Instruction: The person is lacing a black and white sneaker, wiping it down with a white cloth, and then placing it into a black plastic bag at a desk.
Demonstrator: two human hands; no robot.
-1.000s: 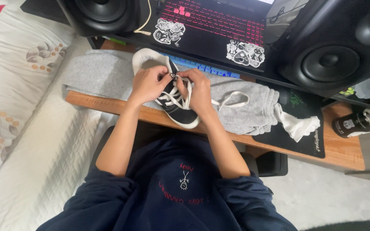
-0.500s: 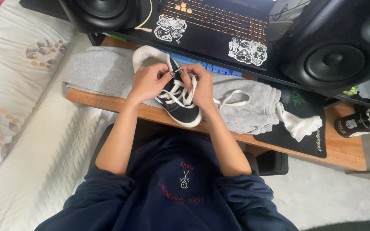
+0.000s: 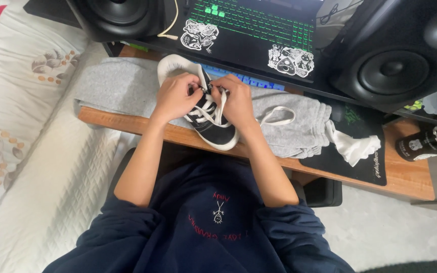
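Two hands busy at one shoe (image 3: 213, 126), black upper with a white sole and white lining, lying on grey sweatpants (image 3: 289, 124) at the front edge of the wooden worktop (image 3: 405, 177), toe towards the wearer, heel opening towards the laptop (image 3: 259, 30). White flat laces (image 3: 209, 108) crossing the tongue in loose rungs, one strand hanging down over the side. Left hand (image 3: 175, 96) closed over the upper eyelets, fingers curled in and pinching lace. Right hand (image 3: 238, 101) likewise clenched on lace, knuckles up, thumb tucked close to the left hand's. Both touching at the fingertips, right over the top of the tongue.

Hard to make out: exactly which eyelet, since the fingers cover that spot; hard to tell whether a knot sits under them. Heel part of the shoe half hidden behind the left hand, only the white padded collar peeking out. Inner side of the shoe out of sight.

Round about: white drawstring loop (image 3: 278, 116) of the sweatpants beside the right wrist, white cloth (image 3: 352, 146) on a black mat (image 3: 365, 162), small dark can (image 3: 423, 144) at the far right, black speaker (image 3: 395, 60) cut off by the top edge, second speaker (image 3: 122, 15) likewise, quilted bed (image 3: 21, 111) alongside on the left.
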